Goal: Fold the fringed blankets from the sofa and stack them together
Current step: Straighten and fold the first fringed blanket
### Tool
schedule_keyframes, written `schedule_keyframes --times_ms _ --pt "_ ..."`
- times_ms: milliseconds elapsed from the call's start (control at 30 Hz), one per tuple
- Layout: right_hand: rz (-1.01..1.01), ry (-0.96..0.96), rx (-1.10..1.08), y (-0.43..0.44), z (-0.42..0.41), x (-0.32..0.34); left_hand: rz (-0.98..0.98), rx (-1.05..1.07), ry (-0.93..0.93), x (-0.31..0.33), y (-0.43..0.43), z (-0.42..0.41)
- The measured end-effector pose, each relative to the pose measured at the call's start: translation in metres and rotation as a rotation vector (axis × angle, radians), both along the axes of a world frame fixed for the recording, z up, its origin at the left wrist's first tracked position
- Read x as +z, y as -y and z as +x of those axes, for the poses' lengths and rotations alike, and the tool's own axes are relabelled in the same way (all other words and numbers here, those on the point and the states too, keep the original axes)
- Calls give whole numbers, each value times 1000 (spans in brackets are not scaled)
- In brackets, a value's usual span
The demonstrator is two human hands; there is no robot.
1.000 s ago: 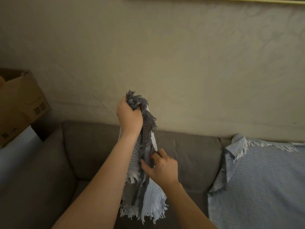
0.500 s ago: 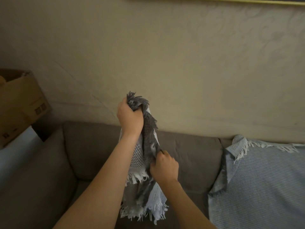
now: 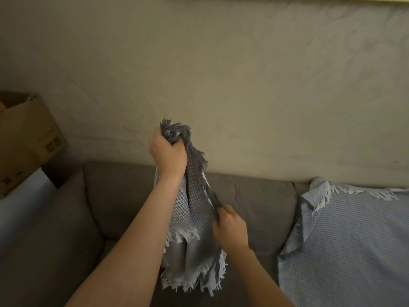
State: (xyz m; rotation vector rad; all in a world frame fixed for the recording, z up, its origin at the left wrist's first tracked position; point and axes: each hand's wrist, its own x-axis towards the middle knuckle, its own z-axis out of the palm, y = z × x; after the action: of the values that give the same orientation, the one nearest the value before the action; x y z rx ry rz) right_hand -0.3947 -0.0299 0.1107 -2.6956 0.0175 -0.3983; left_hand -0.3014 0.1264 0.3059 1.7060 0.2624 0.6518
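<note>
Two grips on the grey-and-blue waffle-weave fringed blanket (image 3: 194, 251): left hand (image 3: 168, 155) fists its top corner high, right hand (image 3: 231, 227) pinches the edge below, likely tracing it straight.

sofa (image 3: 124, 207) bare at left; light blanket (image 3: 354, 240) covers its right.

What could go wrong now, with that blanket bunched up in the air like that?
1. The grey blanket hangs twisted from the left hand, so the fold may well come out crooked.
2. The right hand pinches only a thin edge, which could slip free.
3. The loose fringe at the bottom might tangle or get folded inside.
</note>
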Motion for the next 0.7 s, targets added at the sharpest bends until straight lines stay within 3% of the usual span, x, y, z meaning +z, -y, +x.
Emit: schedule_keyframes --times_ms 133,433,567,700 --pt "267 77 23 15 -1 -5 -4 16 5 -1 0 0" --pt "568 26 -19 25 0 1 -10 12 7 -2 0 0" --pt "566 -81 38 25 8 -3 -19 -6 22 -2 2 -2" --pt "427 -117 131 22 13 2 -36 -42 34 -2 3 -2"
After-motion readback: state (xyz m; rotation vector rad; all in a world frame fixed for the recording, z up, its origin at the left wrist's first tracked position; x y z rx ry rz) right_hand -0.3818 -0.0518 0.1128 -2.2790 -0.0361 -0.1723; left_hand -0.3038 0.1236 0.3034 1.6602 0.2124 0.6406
